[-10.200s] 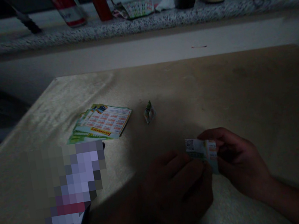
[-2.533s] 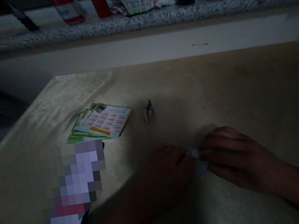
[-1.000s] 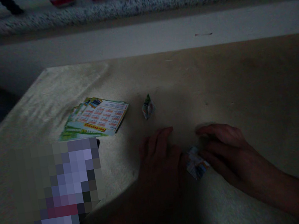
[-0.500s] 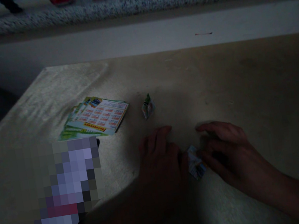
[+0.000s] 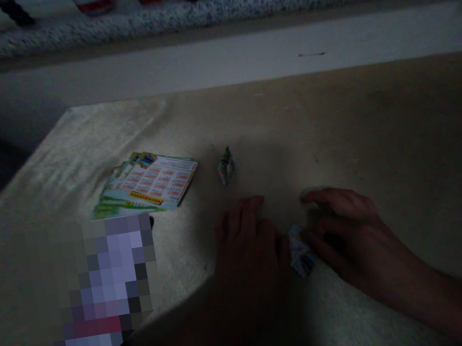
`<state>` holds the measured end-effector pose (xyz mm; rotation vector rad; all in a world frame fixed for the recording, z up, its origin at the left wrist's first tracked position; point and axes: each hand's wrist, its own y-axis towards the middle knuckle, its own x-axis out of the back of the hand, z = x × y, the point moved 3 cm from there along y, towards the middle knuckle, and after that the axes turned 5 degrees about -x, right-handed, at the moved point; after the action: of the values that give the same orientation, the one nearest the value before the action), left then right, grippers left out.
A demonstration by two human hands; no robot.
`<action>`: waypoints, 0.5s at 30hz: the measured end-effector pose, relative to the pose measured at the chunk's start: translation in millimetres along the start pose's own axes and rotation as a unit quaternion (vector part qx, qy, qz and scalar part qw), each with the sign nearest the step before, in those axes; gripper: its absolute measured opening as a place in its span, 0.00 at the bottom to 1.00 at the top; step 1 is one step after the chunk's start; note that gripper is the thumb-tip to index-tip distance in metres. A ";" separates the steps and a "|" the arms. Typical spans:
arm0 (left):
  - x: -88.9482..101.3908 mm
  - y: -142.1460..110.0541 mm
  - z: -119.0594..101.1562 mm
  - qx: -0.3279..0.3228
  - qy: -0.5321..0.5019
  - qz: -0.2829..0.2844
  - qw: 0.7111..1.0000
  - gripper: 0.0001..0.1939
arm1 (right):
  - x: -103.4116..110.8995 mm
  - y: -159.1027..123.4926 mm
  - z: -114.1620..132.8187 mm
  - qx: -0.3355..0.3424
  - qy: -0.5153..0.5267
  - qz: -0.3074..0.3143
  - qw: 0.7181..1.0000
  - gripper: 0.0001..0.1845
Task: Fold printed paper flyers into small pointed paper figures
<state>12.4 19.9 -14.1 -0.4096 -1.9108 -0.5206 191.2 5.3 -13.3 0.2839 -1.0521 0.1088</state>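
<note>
Between my two hands lies a small piece of folded paper, printed in pale and dark colours, on the tabletop. My left hand is palm down with its thumb side against the paper's left edge, its other fingers partly bent on the table. From the right, my right hand holds the paper's right edge with closed thumb and fingertips, while its upper fingers curve forward. Dim light hides the exact contact. Beyond my left hand stands another small folded paper piece with a green tip.
A fanned stack of printed cards lies at the left. Nearer me is a blurred-out phone-like object. The table meets a pale wall, above which a speckled stone ledge carries containers and packets.
Both hands stay around the folded paper with barely any movement. The whole view has shifted very slightly.
</note>
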 end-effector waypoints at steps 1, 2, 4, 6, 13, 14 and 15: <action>-0.5 -0.4 0.6 -0.009 -0.006 -0.003 1.000 0.09 | -0.4 -0.2 -0.6 0.001 -0.002 0.002 1.000 0.09; -1.1 -0.7 1.1 -0.021 -0.012 -0.005 1.000 0.10 | -0.8 -0.4 -1.1 0.001 -0.002 0.003 1.000 0.08; -2.0 -1.3 1.8 -0.053 -0.016 -0.005 0.998 0.13 | -1.3 -0.7 -1.4 0.001 -0.001 0.004 1.000 0.09; -1.8 -1.7 2.3 -0.081 -0.009 -0.005 0.997 0.16 | -1.4 -0.7 -1.1 0.002 0.001 0.003 1.000 0.10; 1.5 -3.1 -0.7 -0.116 0.058 0.006 0.992 0.17 | 0.7 0.2 -2.5 0.004 0.010 0.003 1.000 0.11; 1.4 -3.3 -1.5 -0.117 0.066 0.006 0.991 0.17 | 0.8 0.3 -2.9 0.002 0.012 0.005 1.000 0.11; 1.3 -3.6 -2.3 -0.119 0.072 0.005 0.990 0.17 | 0.7 0.5 -3.1 -0.001 0.013 0.006 1.000 0.11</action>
<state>11.8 15.7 -12.8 -0.5212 -1.7122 -0.7558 194.0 6.6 -14.0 0.2741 -1.0277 0.1225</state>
